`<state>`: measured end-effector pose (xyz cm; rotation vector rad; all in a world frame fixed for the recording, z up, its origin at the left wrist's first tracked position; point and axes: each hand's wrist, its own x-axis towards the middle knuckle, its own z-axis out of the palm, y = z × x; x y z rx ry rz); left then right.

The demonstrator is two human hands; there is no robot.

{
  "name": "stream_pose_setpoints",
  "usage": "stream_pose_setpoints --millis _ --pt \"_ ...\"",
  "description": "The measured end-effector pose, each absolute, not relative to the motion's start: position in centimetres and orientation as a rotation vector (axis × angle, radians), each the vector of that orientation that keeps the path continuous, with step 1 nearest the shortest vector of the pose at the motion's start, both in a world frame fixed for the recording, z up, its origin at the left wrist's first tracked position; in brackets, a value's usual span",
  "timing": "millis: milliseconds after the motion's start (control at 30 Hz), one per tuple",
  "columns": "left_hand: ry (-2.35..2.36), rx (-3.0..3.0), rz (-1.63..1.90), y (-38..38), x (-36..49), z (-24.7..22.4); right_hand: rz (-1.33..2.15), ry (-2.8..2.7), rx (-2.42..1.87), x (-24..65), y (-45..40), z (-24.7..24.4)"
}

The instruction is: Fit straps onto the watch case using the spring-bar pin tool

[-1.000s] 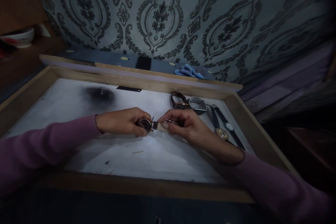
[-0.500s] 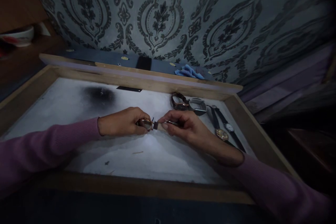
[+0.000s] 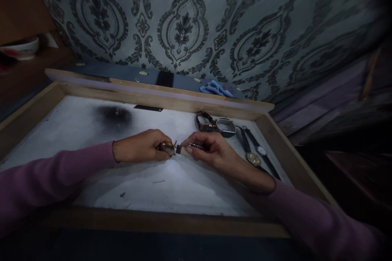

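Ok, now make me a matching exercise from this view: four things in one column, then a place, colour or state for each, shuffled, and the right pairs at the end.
Column one:
1. cloth
2. bowl
3. thin black strip
4. left hand

Column two:
a. lying flat inside the tray
b. holding a watch
c. blue
d. at the far left of the view

Right pairs: 1-c, 2-d, 3-a, 4-b

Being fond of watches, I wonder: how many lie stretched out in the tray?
2: the gold-dial watch and, right beside it, the white-dial watch, by the tray's right wall. The right arm may hide others.
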<state>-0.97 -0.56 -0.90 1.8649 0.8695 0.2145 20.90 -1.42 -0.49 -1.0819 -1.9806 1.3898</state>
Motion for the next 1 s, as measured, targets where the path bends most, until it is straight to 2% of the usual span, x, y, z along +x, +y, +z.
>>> stream_pose_setpoints --millis 1000 --pt "0.883 1.931 0.218 -0.55 -0.85 -0.92 1.38 -1.985 -1.04 20.7 -1.44 -0.61"
